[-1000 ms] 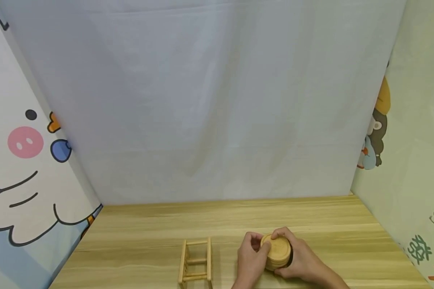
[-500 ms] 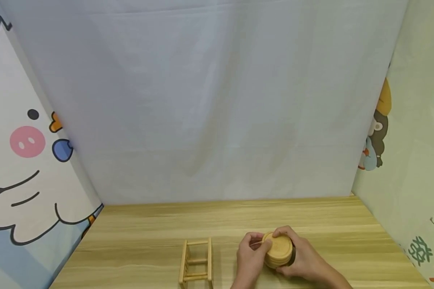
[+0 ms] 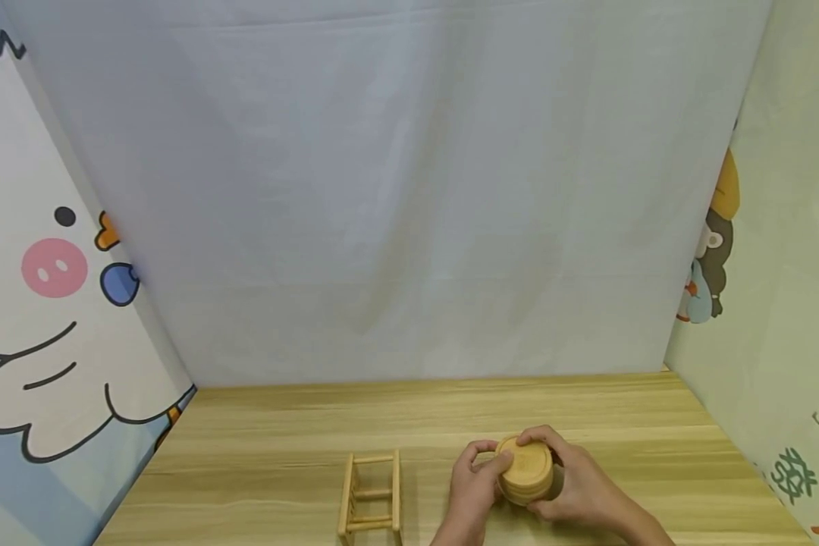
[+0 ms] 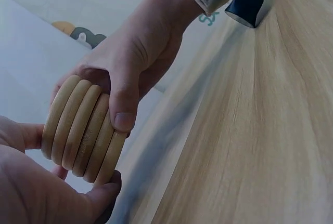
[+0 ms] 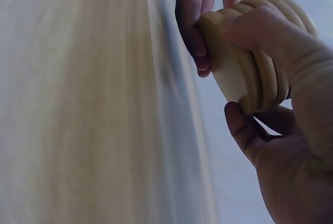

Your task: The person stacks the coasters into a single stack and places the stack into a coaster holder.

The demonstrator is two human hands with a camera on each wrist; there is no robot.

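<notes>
A stack of several round wooden coasters (image 3: 527, 464) is held between both hands, its top face tilted toward the head camera. My left hand (image 3: 473, 487) grips it from the left, with the thumb on the edge of the top coaster. From the right, my right hand (image 3: 580, 485) holds the stack between its fingers and thumb. In the left wrist view the coasters (image 4: 83, 130) sit face to face, slightly fanned. The right wrist view shows the same coasters (image 5: 255, 52) with fingers at both ends.
A small wooden rack (image 3: 371, 494) with rungs stands on the wood-grain table (image 3: 259, 455), left of the hands. A plain pale cloth (image 3: 396, 227) hangs behind the table. Printed cartoon panels (image 3: 61, 349) border both sides.
The stack has shifted slightly right. My right hand has moved a little right too, and more space shows between its palm and the coasters. The rack stays put.
</notes>
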